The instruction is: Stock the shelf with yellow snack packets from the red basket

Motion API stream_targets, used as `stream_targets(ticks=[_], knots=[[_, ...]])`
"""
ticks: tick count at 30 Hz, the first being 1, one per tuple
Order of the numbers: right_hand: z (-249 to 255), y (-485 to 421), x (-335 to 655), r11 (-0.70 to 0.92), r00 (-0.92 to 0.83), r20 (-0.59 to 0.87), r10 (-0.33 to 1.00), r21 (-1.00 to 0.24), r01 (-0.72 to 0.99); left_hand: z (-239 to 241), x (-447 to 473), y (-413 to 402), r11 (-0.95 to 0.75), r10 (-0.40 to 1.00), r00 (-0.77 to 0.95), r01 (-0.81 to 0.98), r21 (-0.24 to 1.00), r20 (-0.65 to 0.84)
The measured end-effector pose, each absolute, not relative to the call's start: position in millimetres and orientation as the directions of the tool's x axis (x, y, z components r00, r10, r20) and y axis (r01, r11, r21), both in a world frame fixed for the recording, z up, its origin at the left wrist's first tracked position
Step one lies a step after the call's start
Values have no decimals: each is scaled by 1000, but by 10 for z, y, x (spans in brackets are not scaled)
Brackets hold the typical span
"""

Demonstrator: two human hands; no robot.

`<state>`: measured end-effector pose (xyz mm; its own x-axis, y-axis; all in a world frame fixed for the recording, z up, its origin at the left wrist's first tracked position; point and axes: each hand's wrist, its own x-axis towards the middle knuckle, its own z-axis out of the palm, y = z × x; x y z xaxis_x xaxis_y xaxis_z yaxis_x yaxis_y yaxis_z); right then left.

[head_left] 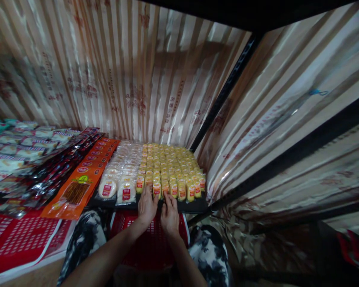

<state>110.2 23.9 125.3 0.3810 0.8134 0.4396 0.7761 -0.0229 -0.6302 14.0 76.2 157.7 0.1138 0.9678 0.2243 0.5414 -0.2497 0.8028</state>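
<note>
Rows of small yellow snack packs [170, 163] with red labels fill a dark shelf [194, 206] in front of me. My left hand [146, 206] rests at the shelf's front edge, fingers stretched forward onto the nearest yellow packs. My right hand [169, 215] lies beside it, fingers also extended and touching the front row. Neither hand wraps around a pack.
White round-snack packs [119, 175] lie left of the yellow ones, then orange packets [83, 179], dark red packets [56, 167] and pale packets [14, 147]. A red plastic basket [149, 243] sits below my hands. Striped sheeting [131, 75] lines the back and right side.
</note>
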Motion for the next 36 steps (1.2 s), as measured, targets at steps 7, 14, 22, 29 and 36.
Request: stream_targets(ticks=[7, 14, 22, 29, 36], knots=[[1256, 246, 1093, -36, 405, 447, 797, -635, 772, 1574, 184, 823, -210, 977, 94, 567, 797, 191], [1254, 240, 1099, -30, 406, 446, 797, -643, 766, 1565, 191, 812, -222, 972, 61, 573, 789, 228], [1278, 226, 1093, 26, 417, 441, 795, -711, 702, 1690, 26, 709, -120, 979, -100, 428, 896, 179], [1545, 82, 1145, 48, 564, 417, 713, -832, 553, 2063, 254, 598, -260, 963, 142, 280, 924, 228], [1595, -64, 1561, 4, 654, 436, 618, -834, 552, 2169, 703, 669, -299, 892, 411, 233, 925, 185]])
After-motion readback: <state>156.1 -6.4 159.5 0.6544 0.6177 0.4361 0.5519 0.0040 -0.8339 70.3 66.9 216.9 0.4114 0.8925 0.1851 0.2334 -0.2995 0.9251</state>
